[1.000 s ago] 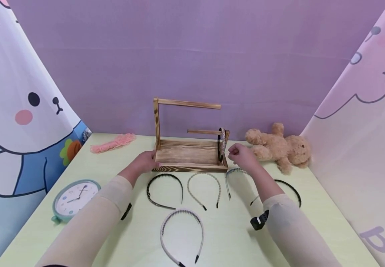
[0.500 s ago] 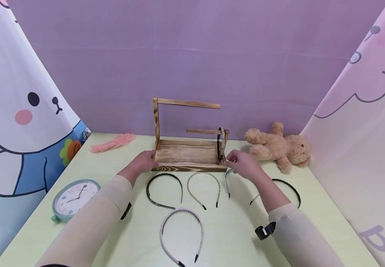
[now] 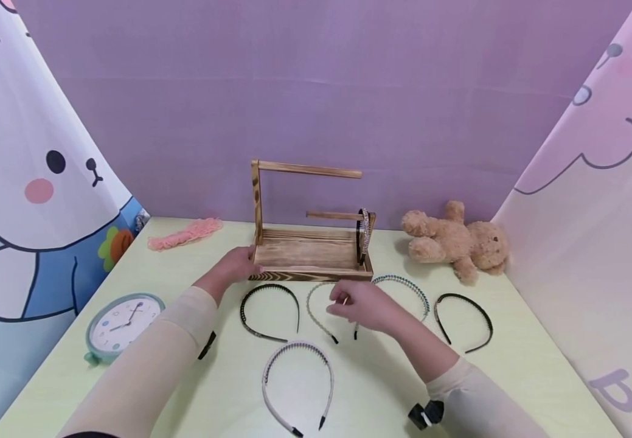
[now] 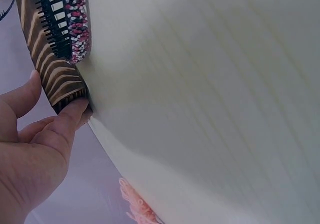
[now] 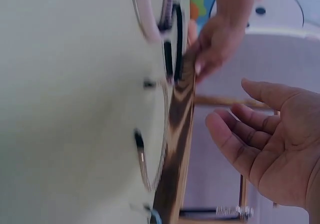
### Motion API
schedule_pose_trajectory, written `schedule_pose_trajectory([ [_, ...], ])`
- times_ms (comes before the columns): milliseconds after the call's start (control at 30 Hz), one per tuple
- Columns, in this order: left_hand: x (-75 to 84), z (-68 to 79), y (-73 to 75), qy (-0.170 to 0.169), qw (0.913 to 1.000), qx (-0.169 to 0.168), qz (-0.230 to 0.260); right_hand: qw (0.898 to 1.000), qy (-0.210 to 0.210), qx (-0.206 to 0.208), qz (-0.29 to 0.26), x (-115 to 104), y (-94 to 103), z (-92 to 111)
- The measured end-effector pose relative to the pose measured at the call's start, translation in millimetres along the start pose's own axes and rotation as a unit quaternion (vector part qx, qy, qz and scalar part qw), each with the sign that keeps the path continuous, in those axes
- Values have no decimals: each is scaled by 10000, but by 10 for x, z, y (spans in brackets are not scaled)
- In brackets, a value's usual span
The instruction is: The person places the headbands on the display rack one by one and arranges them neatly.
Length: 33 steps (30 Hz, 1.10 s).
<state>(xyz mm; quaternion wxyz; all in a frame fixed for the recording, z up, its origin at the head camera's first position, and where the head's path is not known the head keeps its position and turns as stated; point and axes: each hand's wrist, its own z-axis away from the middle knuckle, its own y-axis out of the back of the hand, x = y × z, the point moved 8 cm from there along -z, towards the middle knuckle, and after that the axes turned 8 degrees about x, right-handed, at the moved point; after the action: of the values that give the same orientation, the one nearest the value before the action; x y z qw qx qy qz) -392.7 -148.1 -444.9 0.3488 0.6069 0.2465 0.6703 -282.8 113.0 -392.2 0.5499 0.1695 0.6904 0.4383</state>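
Right hand: the hand point(image 3: 367, 306) hangs over the pearl band point(image 3: 309, 308), thumb apart from loosely bent fingers, with nothing between them; the head view hides whether it touches the band.
Left hand: the hand point(image 3: 232, 267) is clamped on the left end of the rack point(image 3: 305, 250), near its front corner.
Rack: wooden, upright near the middle of the table's point(image 3: 359, 389) far edge, with a high bar from the left post and a low bar from the right.
Hung band: the jewelled band point(image 3: 366, 228) hangs on the low bar, at the tray's right end.
Row before the rack: from left to right, the beaded black band point(image 3: 243, 310), the pearl band, the blue band point(image 3: 415, 287) and the plain black band point(image 3: 482, 309).
Near edge: the pink band point(image 3: 265, 383) lies closest to it.
Left edge: the clock point(image 3: 125, 327) lies beside it; the yarn point(image 3: 184, 236) is by the far left corner.
Far right corner: the bear point(image 3: 449, 240) lies, head toward the right edge.
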Motion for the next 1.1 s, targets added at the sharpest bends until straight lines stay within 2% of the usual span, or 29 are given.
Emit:
schedule_pose_trajectory([
  [167,5,27,-2,69,9999,-71,-20,9987,311,-377,113,-235,-297,93],
  [300,17,51,0,54,10000,-69,19,9949,656,-601,474,-450,-539,174],
  [567,47,60,16,-38,10000,-41,-26,9813,1038,-1064,1225,-764,-1035,332],
  [733,26,46,9,17,10000,-56,-8,9659,1289,-1143,1934,-926,-1265,370],
  [867,16,37,10,30,10000,-70,-40,9560,1153,-1291,2369,-991,-1371,384],
  [967,9,28,7,16,10000,-73,-38,9538,936,-1455,2454,-976,-1429,379],
  [1100,16,21,6,-29,10000,-67,-29,9566,745,-1723,2231,-924,-1487,395],
])
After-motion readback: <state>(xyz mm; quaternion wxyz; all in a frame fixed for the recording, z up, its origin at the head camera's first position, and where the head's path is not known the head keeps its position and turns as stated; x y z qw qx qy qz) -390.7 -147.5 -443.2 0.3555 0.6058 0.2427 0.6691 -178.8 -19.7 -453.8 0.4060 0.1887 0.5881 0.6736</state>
